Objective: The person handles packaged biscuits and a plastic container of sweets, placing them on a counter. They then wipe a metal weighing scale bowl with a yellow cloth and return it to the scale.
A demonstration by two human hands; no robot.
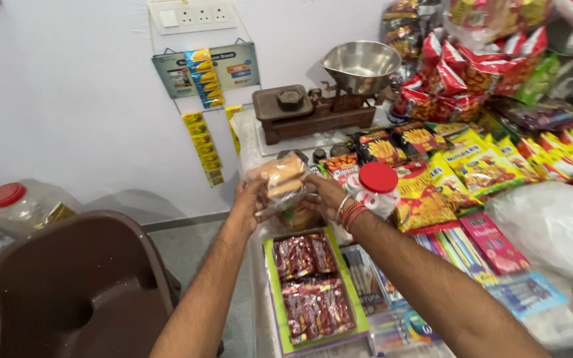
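Nearest, a green-edged tray of dark red sachets [312, 286] is lying on the counter. Beyond it, both hands are clamping a clear packet of biscuits [281, 180], left hand [250, 202] and right hand [323, 193] on opposite sides, probably to steady it; fingertips are blurry. A red-lidded jar [375, 187] is sitting just right.

Two red-lidded jars [377, 189], one metal bowl [361, 65].

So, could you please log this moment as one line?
left hand: holds clear biscuit packet | right hand: same packet | below: tray of red sachets
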